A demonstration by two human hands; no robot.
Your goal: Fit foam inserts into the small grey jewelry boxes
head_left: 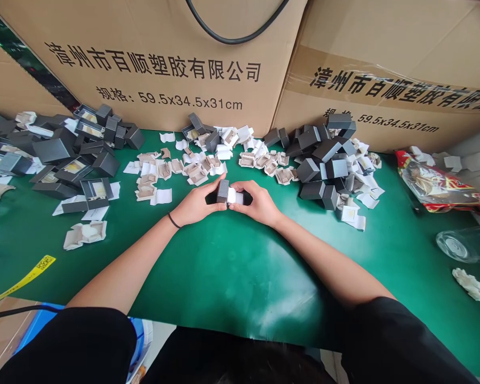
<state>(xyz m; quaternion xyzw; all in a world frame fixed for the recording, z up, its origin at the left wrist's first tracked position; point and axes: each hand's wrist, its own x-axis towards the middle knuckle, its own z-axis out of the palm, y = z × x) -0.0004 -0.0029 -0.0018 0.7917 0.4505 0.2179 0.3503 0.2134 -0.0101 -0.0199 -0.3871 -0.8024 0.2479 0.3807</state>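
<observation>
Over the middle of the green table, both hands meet around a small black box [223, 191]. My left hand [196, 205] grips its dark part between thumb and fingers. From the other side, my right hand [261, 202] pinches a white insert [232, 196] that sticks out of the box's right side. How deep the insert sits inside cannot be made out. Just beyond the hands lie several folded grey-white card inserts [196, 172] and small white paper pieces [160, 197].
Piles of black boxes lie left [56, 146] and right [328, 154]. Large cardboard cartons [164, 32] stand along the back. At the right are a red snack bag [436, 181], a clear jar [464, 244] and crumpled tissue [472, 286]. A yellow tape [28, 277] lies front left.
</observation>
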